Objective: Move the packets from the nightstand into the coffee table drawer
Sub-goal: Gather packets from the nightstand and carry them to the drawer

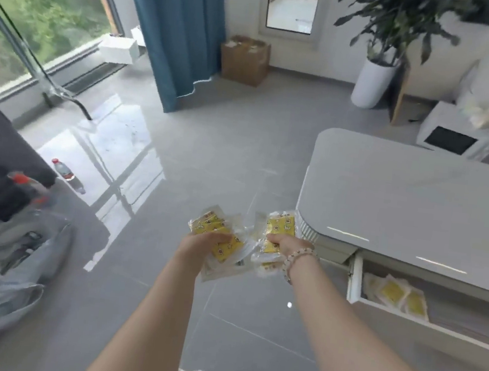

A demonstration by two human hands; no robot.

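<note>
Yellow labels on clear film mark the packets, and the head view, the only one, shows them in two places. The left hand [206, 242] grips a fanned left bundle [213, 223], thumb on top and fingers curled underneath. The right hand [280, 243], with a bead bracelet [300, 257] on its wrist, clamps a right bundle [281, 224] the same way. Both bundles hang above the grey floor tiles [198, 155], close together, just beside the rounded corner of the coffee table [403, 197].

Under the tabletop the drawer [356, 277] stands pulled open, to the right of the right hand and lower. Several stored packets [392, 292] of the same kind lie in it, overlapping loosely toward its left end. The rest of the interior runs out of frame.

The job looks partly done. Some packets sit in the drawer and this load is in transit, not yet over the opening. What is left for these is to bring both hands across above the drawer and let go. No nightstand can be picked out, so how many packets wait there cannot be told.

Other holders:
- A cardboard box [245, 60] by the far wall has pale contents too blurred to name.
- A white pot [370, 83] holds a leafy plant.
- A grey plastic bag [16, 254] at lower left shows dark shapes inside.
</note>
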